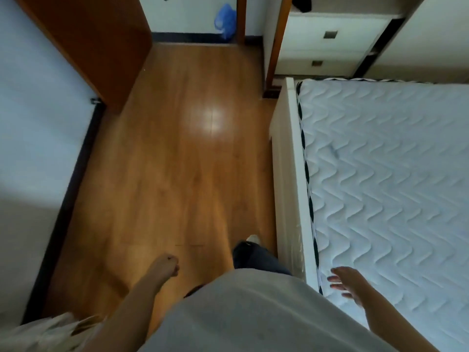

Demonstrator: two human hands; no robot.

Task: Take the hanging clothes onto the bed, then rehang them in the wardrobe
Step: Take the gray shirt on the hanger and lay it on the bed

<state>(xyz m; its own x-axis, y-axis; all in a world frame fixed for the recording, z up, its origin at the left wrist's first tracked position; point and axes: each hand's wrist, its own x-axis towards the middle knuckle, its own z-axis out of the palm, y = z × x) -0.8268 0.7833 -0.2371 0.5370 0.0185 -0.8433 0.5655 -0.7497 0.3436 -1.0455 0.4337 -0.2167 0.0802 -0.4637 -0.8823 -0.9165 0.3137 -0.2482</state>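
While the left hand curls its fingers loosely on nothing and the right hand spreads empty fingers above the white quilted mattress, no clothes show; probably best to fetch them by their hangers, a few together.

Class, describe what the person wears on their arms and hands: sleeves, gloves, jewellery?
The left hand and right hand wear no gloves, and no sleeve covers either forearm. No watch or ring shows, though the picture is blurry. The top is light grey.
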